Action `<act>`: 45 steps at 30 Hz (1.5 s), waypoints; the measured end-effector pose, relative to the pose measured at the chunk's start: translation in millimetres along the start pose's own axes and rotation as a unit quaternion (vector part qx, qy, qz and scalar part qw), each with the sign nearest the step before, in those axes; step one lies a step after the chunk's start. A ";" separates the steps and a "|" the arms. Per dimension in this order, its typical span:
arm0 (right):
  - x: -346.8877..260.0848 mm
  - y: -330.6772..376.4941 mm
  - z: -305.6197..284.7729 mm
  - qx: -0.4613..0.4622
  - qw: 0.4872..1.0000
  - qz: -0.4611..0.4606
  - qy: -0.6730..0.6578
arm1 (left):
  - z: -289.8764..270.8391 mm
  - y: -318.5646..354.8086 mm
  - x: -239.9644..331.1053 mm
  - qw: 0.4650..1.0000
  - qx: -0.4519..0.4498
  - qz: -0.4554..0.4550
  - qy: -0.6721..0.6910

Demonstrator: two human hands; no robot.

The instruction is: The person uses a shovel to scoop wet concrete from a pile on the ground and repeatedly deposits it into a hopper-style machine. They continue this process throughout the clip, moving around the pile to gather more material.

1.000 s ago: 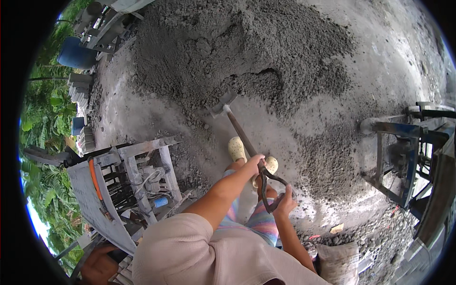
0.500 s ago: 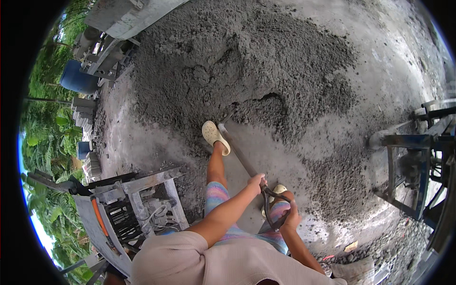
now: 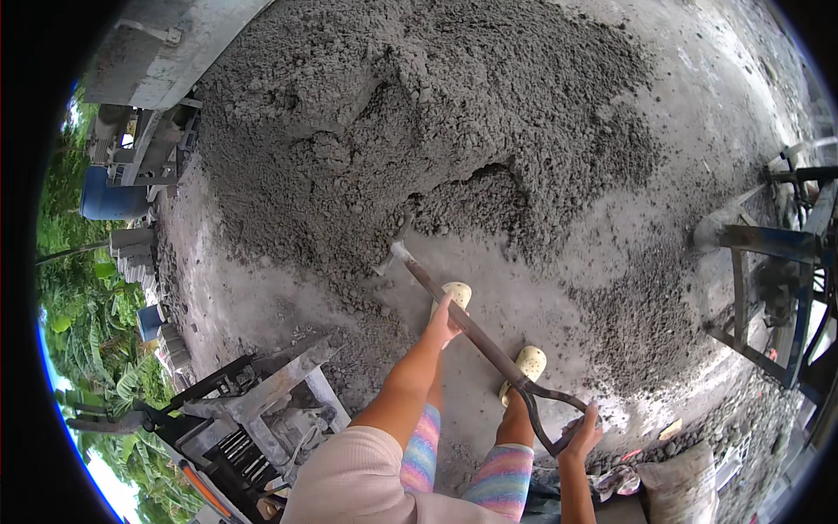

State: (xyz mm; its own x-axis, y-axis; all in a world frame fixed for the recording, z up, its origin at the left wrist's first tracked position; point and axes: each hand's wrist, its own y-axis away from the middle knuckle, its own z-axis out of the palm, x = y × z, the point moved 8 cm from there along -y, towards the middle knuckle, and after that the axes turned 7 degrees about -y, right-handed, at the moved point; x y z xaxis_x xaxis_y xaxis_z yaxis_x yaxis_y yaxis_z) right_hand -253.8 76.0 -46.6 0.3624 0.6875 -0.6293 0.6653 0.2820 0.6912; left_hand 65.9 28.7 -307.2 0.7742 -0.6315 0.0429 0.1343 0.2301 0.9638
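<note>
A shovel slants across the middle, its long brown shaft running from the edge of a grey, crumbly pile toward my lower right. My left hand is closed around the shaft, partway down toward the blade. At the other end, my right hand grips the dark D-shaped handle. The shovel's blade meets the pile's near edge, and part of it is hidden in the loose material.
Cream clogs are on my feet, just beside the shaft. A metal-framed machine stands at the lower left, and a blue metal frame at the right. A sack lies at the lower right. Blue barrels stand far left.
My left foot has come back from beside the blade. My left hand has shifted down the shaft toward the blade, while my right hand and the handle have moved right and nearer the lower edge.
</note>
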 end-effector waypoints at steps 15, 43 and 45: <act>114.2 -153.3 -40.9 0.132 0.990 -0.045 0.032 | -47.6 -118.1 18.1 0.989 0.117 0.014 0.095; 18.6 147.5 -397.2 0.241 0.925 0.115 -0.269 | 256.1 334.0 -98.3 0.938 0.133 0.052 -0.314; 17.4 131.8 -417.2 0.236 0.913 0.113 -0.314 | 334.0 363.6 -124.2 0.924 0.074 0.091 -0.364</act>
State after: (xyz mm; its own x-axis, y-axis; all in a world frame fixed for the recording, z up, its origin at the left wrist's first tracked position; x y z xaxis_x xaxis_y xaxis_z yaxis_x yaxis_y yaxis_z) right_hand -432.1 404.3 181.7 0.7293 0.1313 -0.6714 0.6804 -0.2417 0.6918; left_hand -188.0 -56.5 125.8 0.1467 -0.9357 0.3209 -0.0844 0.3114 0.9465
